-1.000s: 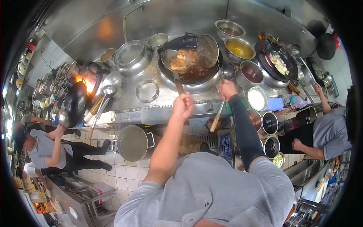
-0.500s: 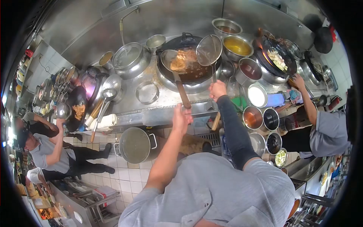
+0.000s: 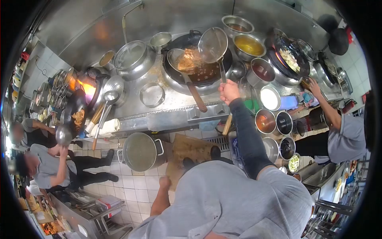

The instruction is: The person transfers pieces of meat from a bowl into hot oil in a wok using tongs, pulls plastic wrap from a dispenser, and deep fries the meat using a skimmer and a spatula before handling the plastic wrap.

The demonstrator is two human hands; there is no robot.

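Observation:
My right hand (image 3: 229,91) is closed on the handle of a round mesh strainer (image 3: 213,44), held tilted above the wok's right side. Dark, bubbling oil (image 3: 203,75) fills part of the black wok (image 3: 181,41). A wooden-handled strainer (image 3: 195,93) leans over the wok's front rim with nobody holding it; browned fried food (image 3: 187,63) lies in its bowl. Down beside my body, away from the stove, my left hand (image 3: 164,182) looks like a loose fist, with nothing visible in it.
Metal bowls (image 3: 248,46) of liquids stand right of the wok. A large pot (image 3: 140,152) is below the counter. At left, a person (image 3: 49,165) holds a ladle by a wok near flames. Another person (image 3: 346,135) reaches to the right wok (image 3: 304,65).
My left hand has let go of the wooden-handled strainer and dropped back to my side. My right hand has raised its strainer slightly and swung it left. The left co-worker's wok has tilted, showing food.

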